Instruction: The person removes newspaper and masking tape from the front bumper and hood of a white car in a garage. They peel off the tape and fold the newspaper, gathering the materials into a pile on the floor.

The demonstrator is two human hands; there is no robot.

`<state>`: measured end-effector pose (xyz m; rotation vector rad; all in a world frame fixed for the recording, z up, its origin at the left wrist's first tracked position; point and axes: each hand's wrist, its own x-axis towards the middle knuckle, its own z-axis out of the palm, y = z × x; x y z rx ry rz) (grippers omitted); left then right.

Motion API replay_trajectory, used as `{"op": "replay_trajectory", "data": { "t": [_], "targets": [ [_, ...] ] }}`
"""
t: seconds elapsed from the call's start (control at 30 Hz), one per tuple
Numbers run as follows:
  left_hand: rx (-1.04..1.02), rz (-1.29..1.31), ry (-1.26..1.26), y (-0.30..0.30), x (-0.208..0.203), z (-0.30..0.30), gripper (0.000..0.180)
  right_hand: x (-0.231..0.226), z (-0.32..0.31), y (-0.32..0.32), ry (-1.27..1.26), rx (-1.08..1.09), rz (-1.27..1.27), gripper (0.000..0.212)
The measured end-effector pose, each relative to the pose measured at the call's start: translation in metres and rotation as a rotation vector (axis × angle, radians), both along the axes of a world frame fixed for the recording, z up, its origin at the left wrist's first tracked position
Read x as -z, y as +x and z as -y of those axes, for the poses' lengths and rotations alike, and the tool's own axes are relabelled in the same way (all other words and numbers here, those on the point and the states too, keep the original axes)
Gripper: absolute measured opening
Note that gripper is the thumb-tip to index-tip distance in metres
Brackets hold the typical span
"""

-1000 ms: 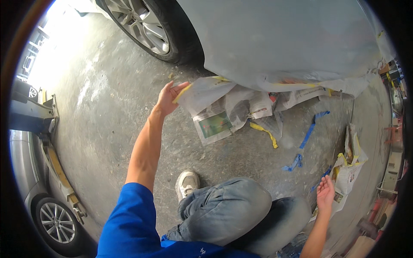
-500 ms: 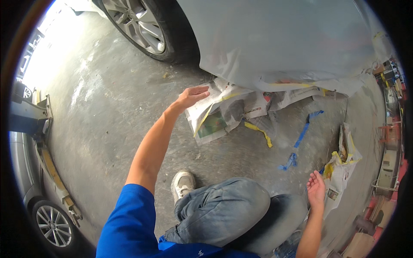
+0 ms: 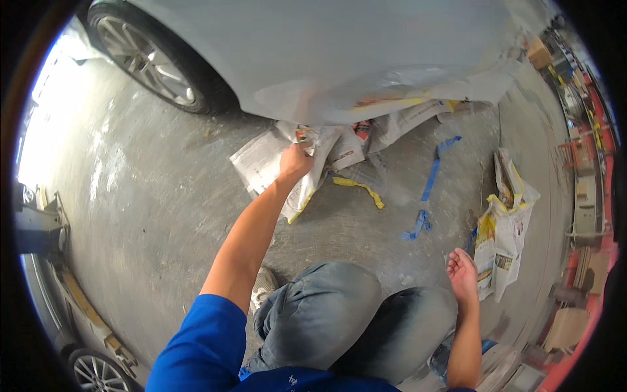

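Note:
My left hand (image 3: pixel 297 162) is closed on the upper part of a crumpled newspaper sheet (image 3: pixel 258 160), by the lower edge of a pale grey car panel (image 3: pixel 313 59). Its fingertips are partly hidden in the paper. Yellow masking tape runs along one edge of the sheet, and a loose yellow tape strip (image 3: pixel 358 184) trails on the floor beside it. Above the floor, near my knee, my right hand (image 3: pixel 462 271) hangs empty with fingers loosely curled and apart. Close beside it lies a second crumpled newspaper piece (image 3: pixel 503 251) with yellow tape.
A blue tape strip (image 3: pixel 431 179) lies on the concrete floor (image 3: pixel 176 189) between the two papers. The car's wheel (image 3: pixel 144 59) stands at the upper left. A yellow-edged lift arm (image 3: pixel 91 313) and another car's wheel (image 3: pixel 98 372) are at lower left. Cluttered shelving (image 3: pixel 584 196) lines the right side.
My left hand has gone from flat and open above the newspaper to closed on it, and the sheet has folded and shifted. My right hand stays empty. The view has shifted.

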<state>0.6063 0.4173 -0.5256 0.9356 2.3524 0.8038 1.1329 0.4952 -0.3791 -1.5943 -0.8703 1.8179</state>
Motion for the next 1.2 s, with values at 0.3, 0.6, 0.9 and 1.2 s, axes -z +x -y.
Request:
{"op": "replay_trajectory", "data": {
  "t": [0.3, 0.6, 0.9, 1.2],
  "targets": [
    [-0.010, -0.324, -0.130, 0.050, -0.008, -0.025, 0.043, 0.016, 0.018, 0.052, -0.024, 0.090, -0.032, 0.020],
    [0.610, -0.166, -0.150, 0.158, 0.021, -0.054, 0.029, 0.032, 0.032, 0.082, -0.079, 0.202, -0.071, 0.023],
    [1.281, 0.270, 0.150, 0.275, -0.048, -0.096, 0.029, 0.050, 0.035, 0.099, -0.050, 0.265, -0.177, 0.023],
    [1.274, 0.349, 0.420, 0.380, -0.100, -0.156, 0.029, 0.055, 0.060, 0.150, -0.029, 0.476, -0.217, 0.024]
  ]
}}
